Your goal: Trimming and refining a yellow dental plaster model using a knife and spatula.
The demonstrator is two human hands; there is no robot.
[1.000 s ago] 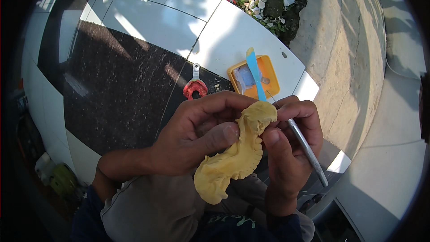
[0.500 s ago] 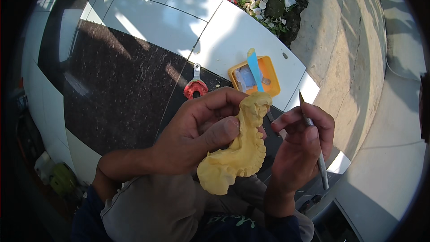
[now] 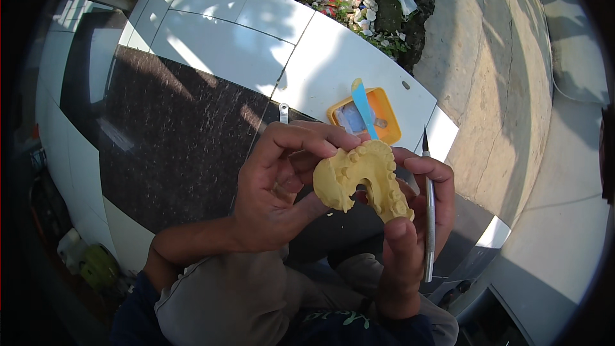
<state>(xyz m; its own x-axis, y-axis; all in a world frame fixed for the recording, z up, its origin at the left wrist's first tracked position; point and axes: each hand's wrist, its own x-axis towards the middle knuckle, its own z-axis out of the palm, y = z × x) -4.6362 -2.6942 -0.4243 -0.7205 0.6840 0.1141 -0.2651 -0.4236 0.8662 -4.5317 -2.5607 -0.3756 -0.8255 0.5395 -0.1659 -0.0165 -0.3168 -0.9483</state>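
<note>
A yellow plaster dental cast [image 3: 389,179], horseshoe-shaped with a row of teeth, is held between both hands above my lap. My left hand [image 3: 272,182] grips its left end between fingers and thumb. At the cast's right side, my right hand [image 3: 419,202] presses with thumb and fingers. A slim metal craft knife [image 3: 429,218] is also tucked in the right hand, its dark pointed blade upward and its handle hanging down along the fingers. Behind my left hand, only the metal handle of a dental impression tray [image 3: 284,113] shows.
Beyond my hands stands a yellow plastic tub [image 3: 392,111] with a blue spatula [image 3: 362,106] leaning in it. Dark tiles [image 3: 173,134] and white tiles [image 3: 224,38] cover the floor. Litter and plants [image 3: 368,9] lie past the tile edge, beside a concrete strip [image 3: 471,77].
The cast has been turned so its arch opens downward. My right hand has moved in and taken hold of its right side, keeping the knife. The tray's red part is now hidden.
</note>
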